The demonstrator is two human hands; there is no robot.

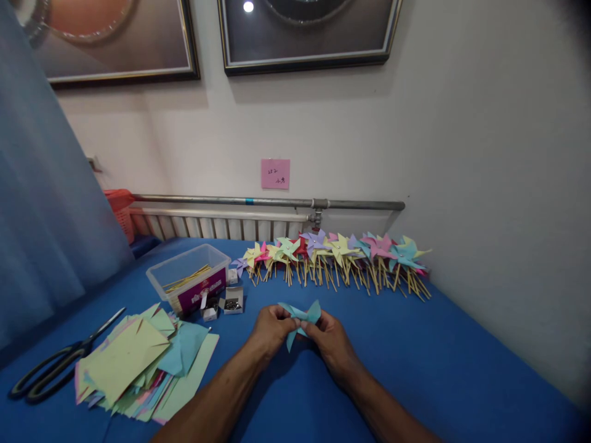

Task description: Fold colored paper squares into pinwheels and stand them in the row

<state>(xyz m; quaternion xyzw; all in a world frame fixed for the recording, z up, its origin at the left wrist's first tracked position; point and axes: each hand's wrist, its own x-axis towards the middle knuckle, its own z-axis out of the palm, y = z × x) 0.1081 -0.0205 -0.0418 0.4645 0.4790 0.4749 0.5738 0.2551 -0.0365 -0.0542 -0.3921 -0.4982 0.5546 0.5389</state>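
Left hand (272,328) and right hand (333,341) together over the blue table (462,369) — fingertips of both pinched shut on a teal paper pinwheel (301,318), part-folded, held just above the cloth at centre. Stack of coloured paper squares (138,363) to the left, scissors (55,366) beside it. Clear plastic box (187,277) with sticks behind, two small pin boxes (223,304) near it. Row of finished pinwheels (337,255) along the wall — well apart from the hands.

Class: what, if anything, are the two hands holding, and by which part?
Both the left hand and right hand hold a teal paper pinwheel, pinching its folded middle.
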